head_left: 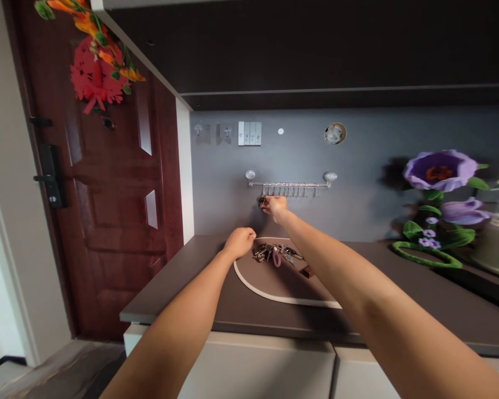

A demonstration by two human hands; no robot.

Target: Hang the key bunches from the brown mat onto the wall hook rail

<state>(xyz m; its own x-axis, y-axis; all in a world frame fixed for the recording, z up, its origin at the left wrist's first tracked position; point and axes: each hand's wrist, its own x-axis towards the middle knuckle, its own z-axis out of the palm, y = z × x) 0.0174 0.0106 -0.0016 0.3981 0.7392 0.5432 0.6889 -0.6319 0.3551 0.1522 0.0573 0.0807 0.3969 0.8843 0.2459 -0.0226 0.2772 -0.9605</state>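
My right hand (277,207) is raised to the wall, its fingers pinched on a small dark metallic bunch that looks like keys (262,203). It is just under the left end of a clear hook rail (291,185); I cannot tell whether the bunch touches a hook. My left hand (240,243) is low over the left edge of a brown mat with a pale rim (286,301). Its fingers are curled in, with nothing showing from them. Beside it on the mat lie several keys (291,256) and a pink loop (277,257).
A dark shelf (315,50) overhangs the counter (399,299). Purple artificial flowers (438,170) stand at the right. Wall switches (250,133) and two clear hooks (227,132) are above the rail. A red-brown door (108,221) is at the left.
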